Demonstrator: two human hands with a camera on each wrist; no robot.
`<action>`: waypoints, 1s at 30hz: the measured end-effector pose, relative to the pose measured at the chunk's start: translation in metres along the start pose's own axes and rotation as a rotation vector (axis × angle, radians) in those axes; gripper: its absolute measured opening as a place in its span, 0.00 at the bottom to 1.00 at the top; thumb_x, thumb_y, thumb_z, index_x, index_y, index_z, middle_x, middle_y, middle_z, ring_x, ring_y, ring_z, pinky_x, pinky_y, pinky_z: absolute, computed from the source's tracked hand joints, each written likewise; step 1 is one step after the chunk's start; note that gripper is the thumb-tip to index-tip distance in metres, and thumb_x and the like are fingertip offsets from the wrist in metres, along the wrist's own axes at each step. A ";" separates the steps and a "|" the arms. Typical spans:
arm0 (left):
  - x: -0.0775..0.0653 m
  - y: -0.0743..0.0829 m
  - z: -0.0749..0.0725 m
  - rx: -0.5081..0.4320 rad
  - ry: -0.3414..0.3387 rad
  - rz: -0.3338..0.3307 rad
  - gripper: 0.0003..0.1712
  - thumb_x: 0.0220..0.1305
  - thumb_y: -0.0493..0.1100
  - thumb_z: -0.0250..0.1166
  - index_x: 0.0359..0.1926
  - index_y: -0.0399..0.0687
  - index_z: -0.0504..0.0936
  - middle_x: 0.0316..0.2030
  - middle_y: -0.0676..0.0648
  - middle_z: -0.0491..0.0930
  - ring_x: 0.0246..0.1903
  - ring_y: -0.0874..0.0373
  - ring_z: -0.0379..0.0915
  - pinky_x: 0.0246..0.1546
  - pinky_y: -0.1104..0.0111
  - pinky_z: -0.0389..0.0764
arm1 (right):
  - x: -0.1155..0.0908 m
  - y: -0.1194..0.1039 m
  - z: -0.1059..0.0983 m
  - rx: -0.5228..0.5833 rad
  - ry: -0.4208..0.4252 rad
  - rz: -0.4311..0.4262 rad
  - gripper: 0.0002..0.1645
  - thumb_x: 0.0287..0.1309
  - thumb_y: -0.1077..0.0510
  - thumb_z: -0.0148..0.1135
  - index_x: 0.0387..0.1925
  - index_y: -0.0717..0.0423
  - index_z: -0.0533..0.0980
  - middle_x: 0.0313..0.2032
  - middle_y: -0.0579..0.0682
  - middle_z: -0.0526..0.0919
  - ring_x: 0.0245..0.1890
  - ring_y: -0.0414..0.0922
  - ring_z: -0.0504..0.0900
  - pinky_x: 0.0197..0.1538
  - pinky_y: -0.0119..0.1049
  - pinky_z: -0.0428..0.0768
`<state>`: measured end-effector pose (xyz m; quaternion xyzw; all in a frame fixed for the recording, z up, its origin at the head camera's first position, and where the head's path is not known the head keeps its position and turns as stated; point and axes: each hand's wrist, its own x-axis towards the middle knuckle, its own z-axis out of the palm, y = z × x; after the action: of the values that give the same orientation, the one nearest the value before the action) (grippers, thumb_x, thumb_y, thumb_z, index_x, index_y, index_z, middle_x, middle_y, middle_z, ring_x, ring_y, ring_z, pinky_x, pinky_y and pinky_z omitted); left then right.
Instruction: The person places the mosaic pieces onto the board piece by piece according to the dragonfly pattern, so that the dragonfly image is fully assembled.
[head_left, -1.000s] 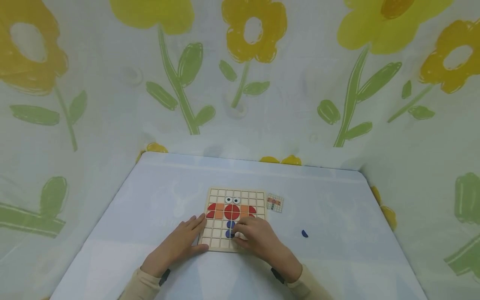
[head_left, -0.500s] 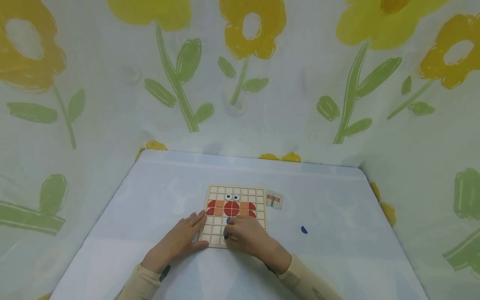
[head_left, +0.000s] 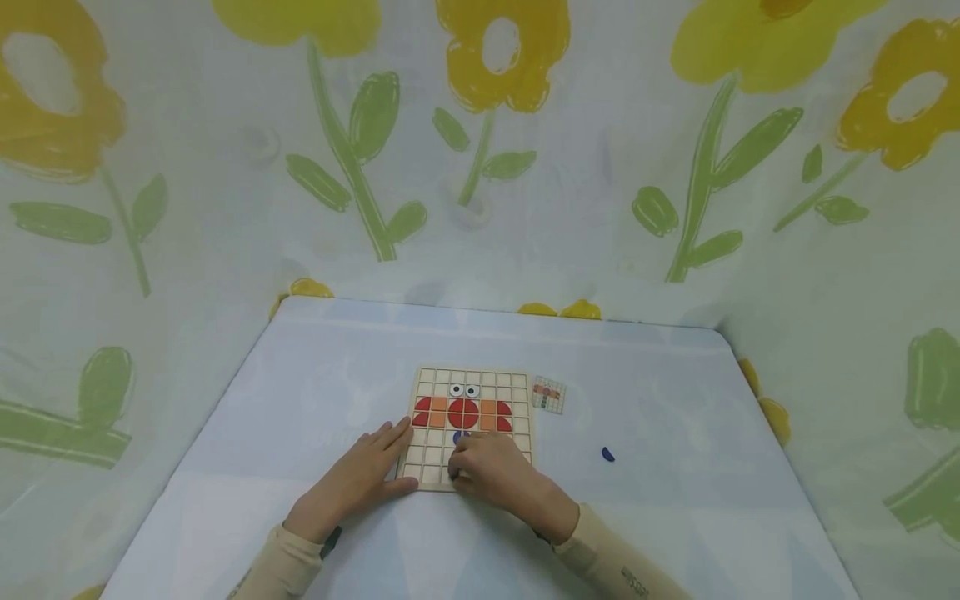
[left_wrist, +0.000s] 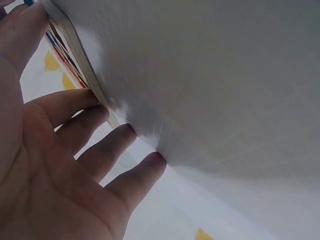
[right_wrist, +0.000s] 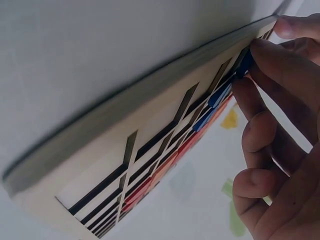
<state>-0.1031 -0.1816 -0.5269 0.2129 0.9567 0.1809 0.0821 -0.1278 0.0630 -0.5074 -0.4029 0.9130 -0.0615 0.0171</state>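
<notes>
A square wooden grid board (head_left: 430, 376) lies on the table, its squares partly filled with flat pieces. My left hand (head_left: 360, 475) rests at its left edge with fingers extended; in the left wrist view, fingertips (left_wrist: 131, 129) touch along the board's side. Over the lower middle, my right hand (head_left: 495, 471) pinches a small blue piece (right_wrist: 244, 62) between thumb and finger. Just above those fingers sits another blue piece (head_left: 460, 436). Higher up are a red circle (head_left: 463, 413) of several parts, orange squares (head_left: 488, 414), red side pieces and two eye pieces (head_left: 464, 390).
Right of the board lies a small pattern card (head_left: 550, 394) with a similar picture. A loose blue half-round piece (head_left: 607, 454) is farther right on the pale table (head_left: 337, 350). A flower-printed curtain (head_left: 555, 217) surrounds the table.
My right hand has shifted slightly left over the board with the blue piece, covering a blue piece seen before. The left hand stays put. The head view has tilted down a little.
</notes>
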 end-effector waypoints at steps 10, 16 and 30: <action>0.002 0.000 -0.002 -0.003 0.002 0.009 0.48 0.65 0.59 0.68 0.75 0.35 0.63 0.76 0.40 0.59 0.74 0.37 0.55 0.70 0.40 0.61 | -0.001 0.003 0.002 0.024 -0.006 0.008 0.09 0.58 0.47 0.75 0.41 0.36 0.90 0.38 0.35 0.86 0.36 0.34 0.81 0.44 0.27 0.82; 0.002 0.000 -0.002 0.008 -0.008 -0.005 0.49 0.65 0.61 0.68 0.75 0.37 0.63 0.76 0.41 0.58 0.74 0.38 0.54 0.71 0.41 0.61 | 0.000 0.003 0.002 0.016 0.009 -0.022 0.08 0.59 0.47 0.75 0.41 0.36 0.90 0.35 0.34 0.85 0.30 0.32 0.76 0.41 0.24 0.80; 0.002 0.002 0.000 0.005 -0.010 -0.018 0.49 0.64 0.62 0.68 0.76 0.38 0.63 0.77 0.42 0.58 0.74 0.39 0.54 0.71 0.42 0.60 | -0.001 -0.001 0.001 -0.024 -0.010 -0.004 0.08 0.58 0.46 0.75 0.41 0.33 0.89 0.38 0.35 0.86 0.39 0.35 0.83 0.46 0.32 0.83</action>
<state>-0.1040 -0.1793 -0.5263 0.2054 0.9585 0.1769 0.0881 -0.1263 0.0627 -0.5081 -0.4052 0.9128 -0.0487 0.0169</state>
